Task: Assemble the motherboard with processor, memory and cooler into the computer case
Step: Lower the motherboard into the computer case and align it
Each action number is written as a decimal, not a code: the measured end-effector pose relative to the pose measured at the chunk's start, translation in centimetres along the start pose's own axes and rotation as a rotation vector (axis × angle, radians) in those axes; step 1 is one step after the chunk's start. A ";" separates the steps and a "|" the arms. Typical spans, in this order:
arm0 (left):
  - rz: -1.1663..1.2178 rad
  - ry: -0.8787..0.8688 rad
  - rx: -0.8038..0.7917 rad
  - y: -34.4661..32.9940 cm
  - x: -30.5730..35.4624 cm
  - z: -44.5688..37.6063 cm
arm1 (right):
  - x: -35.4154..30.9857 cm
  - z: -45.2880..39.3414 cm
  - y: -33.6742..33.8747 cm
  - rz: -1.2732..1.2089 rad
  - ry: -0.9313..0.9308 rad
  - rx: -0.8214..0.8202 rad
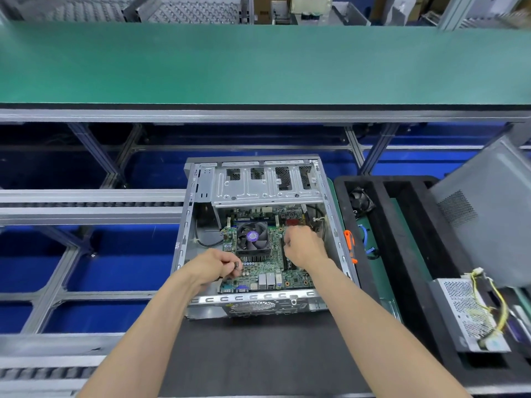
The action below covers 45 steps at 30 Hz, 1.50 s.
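1. The left hand (214, 267) is curled at the near-left corner of the motherboard (265, 268), its fingers pinching a small dark part (237, 265) I cannot identify from here. The right hand (303, 248) is a loose fist over the board's right side, knuckles up. Whether it holds anything I cannot tell, since the fingers tuck under and out of sight.

2. The computer case (258, 237) lies open on its side on the dark bench (258, 354), the drive cage (267, 182) at the far end. The motherboard sits inside, near end toward the rear panel.

3. Right of the case a black foam tray (402, 225) holds a spare fan (360, 201) and blue cables (366, 239). A power supply (468, 314) with yellow wires sits nearer.

4. The cooler (253, 239) is mounted near the board's middle, between the two hands.

5. An orange-handled tool (350, 245) rests just beside the case's right wall.

6. Risks, as I judge them: the board may not be square on its standoffs, so a push from either hand could skew it. The ports at the near edge could catch the rear panel. The pinched part could drop among the components and be hard to recover. The loose black cable (207, 242) at the left could get trapped under the board's edge.

7. Both forearms reach in from the near side, wrists bent down, and converge on the board.
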<state>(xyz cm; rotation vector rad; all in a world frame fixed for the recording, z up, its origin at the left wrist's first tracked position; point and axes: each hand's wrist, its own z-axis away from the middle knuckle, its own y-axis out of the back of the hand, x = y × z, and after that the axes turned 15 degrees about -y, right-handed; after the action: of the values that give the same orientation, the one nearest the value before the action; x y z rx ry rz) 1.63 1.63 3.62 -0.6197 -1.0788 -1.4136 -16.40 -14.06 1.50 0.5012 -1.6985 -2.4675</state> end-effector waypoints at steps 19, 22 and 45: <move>-0.234 0.147 0.230 0.1 0.6 -0.3 | 0.2 -0.1 -0.3 -0.025 -0.020 -0.140; -0.260 0.158 0.194 0.0 0.6 -0.5 | 0.2 -0.2 -0.4 -0.017 -0.030 -0.172; -0.145 0.135 0.097 0.4 -0.3 -0.4 | 0.2 -0.1 -0.2 -0.048 -0.012 -0.183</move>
<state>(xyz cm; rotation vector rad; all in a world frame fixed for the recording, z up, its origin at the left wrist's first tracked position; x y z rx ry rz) 2.14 1.46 3.26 -0.3762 -1.0948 -1.4960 -16.50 -14.14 1.28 0.5123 -1.4616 -2.6312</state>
